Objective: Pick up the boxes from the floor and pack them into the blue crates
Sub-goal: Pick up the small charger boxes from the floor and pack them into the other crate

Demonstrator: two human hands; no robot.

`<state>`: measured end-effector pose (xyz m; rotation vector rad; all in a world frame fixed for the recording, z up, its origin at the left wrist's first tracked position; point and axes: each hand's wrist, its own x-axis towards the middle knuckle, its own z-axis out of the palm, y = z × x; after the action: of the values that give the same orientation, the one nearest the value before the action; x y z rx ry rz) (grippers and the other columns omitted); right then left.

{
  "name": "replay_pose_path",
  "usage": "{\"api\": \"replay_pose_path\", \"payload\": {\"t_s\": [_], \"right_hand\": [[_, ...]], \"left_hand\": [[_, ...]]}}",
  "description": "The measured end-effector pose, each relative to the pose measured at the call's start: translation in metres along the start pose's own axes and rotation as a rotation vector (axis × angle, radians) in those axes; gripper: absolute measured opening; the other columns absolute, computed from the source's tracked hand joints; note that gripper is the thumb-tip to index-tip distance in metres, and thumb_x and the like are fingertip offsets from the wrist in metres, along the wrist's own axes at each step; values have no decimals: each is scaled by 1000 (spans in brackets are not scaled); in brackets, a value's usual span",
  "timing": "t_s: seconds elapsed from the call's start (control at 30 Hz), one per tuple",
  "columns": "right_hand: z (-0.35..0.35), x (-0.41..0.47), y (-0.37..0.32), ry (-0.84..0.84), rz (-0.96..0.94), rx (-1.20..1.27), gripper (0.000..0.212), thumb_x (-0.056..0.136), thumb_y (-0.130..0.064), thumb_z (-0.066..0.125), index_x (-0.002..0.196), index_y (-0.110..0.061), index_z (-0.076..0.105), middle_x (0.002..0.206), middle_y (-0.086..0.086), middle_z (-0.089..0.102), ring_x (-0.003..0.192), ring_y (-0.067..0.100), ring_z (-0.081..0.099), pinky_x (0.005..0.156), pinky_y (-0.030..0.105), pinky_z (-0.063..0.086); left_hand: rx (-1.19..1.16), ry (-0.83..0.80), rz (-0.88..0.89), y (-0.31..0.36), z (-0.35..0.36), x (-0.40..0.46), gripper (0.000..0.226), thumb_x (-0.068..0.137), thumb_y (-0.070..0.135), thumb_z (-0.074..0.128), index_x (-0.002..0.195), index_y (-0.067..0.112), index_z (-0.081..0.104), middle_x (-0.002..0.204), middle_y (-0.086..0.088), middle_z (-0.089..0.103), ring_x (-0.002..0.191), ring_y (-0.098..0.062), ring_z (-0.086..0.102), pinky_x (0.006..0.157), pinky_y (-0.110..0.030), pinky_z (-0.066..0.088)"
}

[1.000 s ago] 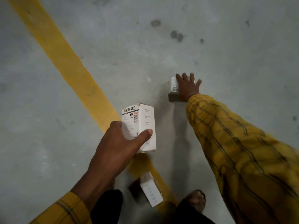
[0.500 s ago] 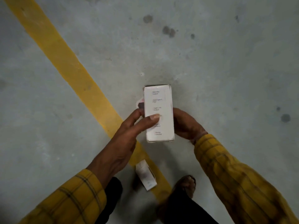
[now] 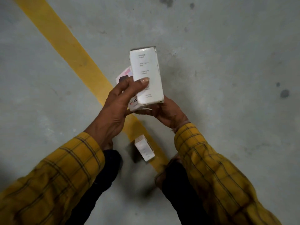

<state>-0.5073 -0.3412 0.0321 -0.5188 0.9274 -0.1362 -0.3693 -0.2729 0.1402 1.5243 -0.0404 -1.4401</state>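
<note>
I hold two small white boxes stacked together above the floor. The top white box (image 3: 146,75) shows small grey print, with the thumb of my left hand (image 3: 120,106) pressed on its face. A second box (image 3: 125,75) with pink and black print peeks out underneath on the left. My right hand (image 3: 167,114) supports the stack from below at its near end. A third white box (image 3: 144,150) lies on the floor between my feet, on the edge of the yellow line. No blue crate is in view.
A wide yellow painted line (image 3: 65,39) runs diagonally across the grey concrete floor (image 3: 227,62) from upper left towards my feet. Dark stains (image 3: 284,93) mark the floor at right and top. My dark trouser legs and yellow plaid sleeves fill the bottom.
My right hand lifted the far box from the floor and brought it under the box in my left hand. Both hands now hold the stack together, closer to me.
</note>
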Motion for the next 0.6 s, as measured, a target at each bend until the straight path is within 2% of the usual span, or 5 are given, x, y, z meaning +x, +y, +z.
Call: {"api": "replay_pose_path", "payload": {"t_s": [0.1, 0.27, 0.4, 0.47, 0.6], "right_hand": [[10, 1, 9, -29, -2, 103, 39, 110, -22, 32, 125, -19, 67, 132, 22, 61, 127, 54, 53, 108, 69, 41], [13, -6, 18, -38, 5, 238, 39, 111, -29, 33, 127, -17, 66, 127, 21, 64, 110, 41, 64, 87, 54, 58], [-1, 9, 57, 270, 50, -400, 44, 102, -41, 46, 125, -6, 61, 107, 17, 64, 94, 33, 62, 85, 49, 57], [-13, 12, 104, 364, 164, -852, 61, 91, -58, 52, 121, -5, 60, 114, 19, 60, 101, 34, 58, 96, 50, 52], [-24, -7, 214, 327, 396, -1495, 102, 81, -70, 67, 155, -12, 25, 157, 18, 27, 133, 45, 39, 106, 53, 42]], "left_hand": [[26, -48, 31, -6, -5, -2, 28, 75, 40, 74, 103, 34, 75, 110, 3, 77, 100, -18, 75, 74, -33, 61], [41, -60, -6, -12, -5, -3, 37, 77, 25, 79, 113, 22, 73, 108, -1, 77, 92, -15, 75, 69, -24, 58], [129, 62, -15, -11, -9, -3, 32, 83, 24, 79, 114, 15, 75, 98, -2, 78, 65, -2, 71, 51, -10, 48], [216, 116, 18, -16, -14, -2, 36, 80, 27, 83, 112, 16, 76, 97, 0, 77, 55, 2, 66, 45, -8, 44], [388, 189, 40, -32, -25, 10, 58, 47, 61, 95, 98, 39, 77, 112, 6, 72, 97, -6, 72, 74, -20, 59]]}}
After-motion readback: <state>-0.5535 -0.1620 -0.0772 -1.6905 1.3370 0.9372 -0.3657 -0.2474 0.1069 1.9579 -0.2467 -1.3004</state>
